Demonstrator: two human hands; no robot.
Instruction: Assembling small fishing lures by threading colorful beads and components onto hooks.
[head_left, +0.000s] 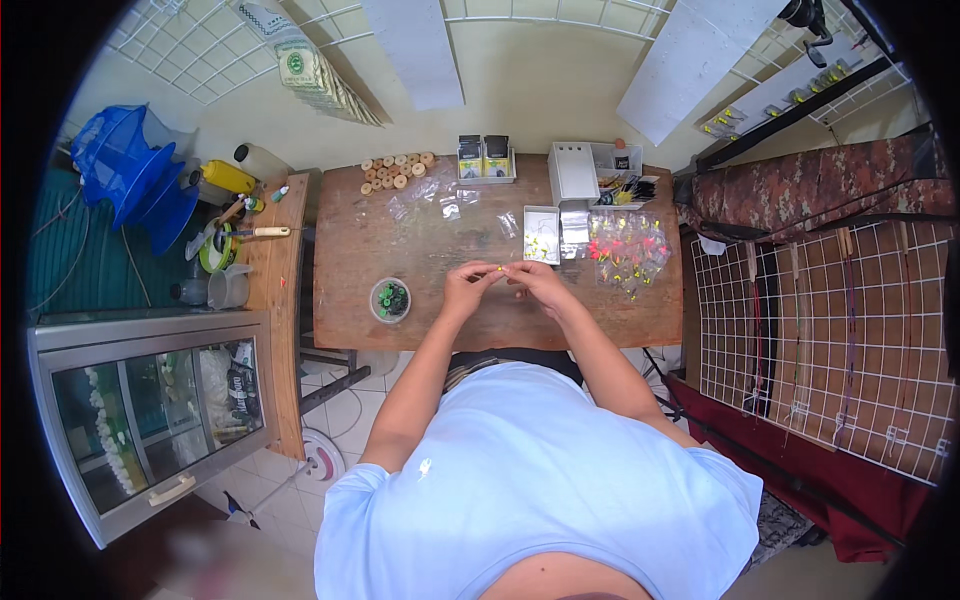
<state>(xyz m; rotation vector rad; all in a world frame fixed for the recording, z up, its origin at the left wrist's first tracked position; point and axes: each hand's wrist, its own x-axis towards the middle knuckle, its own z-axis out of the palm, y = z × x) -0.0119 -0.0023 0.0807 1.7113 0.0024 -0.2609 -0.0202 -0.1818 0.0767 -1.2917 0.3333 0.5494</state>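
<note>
Over the middle of the wooden table (440, 330), my left hand (466, 288) and my right hand (540, 284) meet at the fingertips. Pinched between them is a tiny yellow piece (500, 268), too small to name. Just beyond my right hand, a white tray (541, 213) holds small yellow-green pieces. Clear bags (628, 240) of red and yellow-green pieces lie to the right of it. Left of my left hand stands a round tub (376, 310) with green and dark bits inside.
Wooden spools (380, 183) sit at the back left, near scattered clear bags (450, 205). A white box with small packets (485, 180) and a white organizer (573, 170) line the back. A side bench (280, 330) stands left; a wire grid (830, 330) hangs right.
</note>
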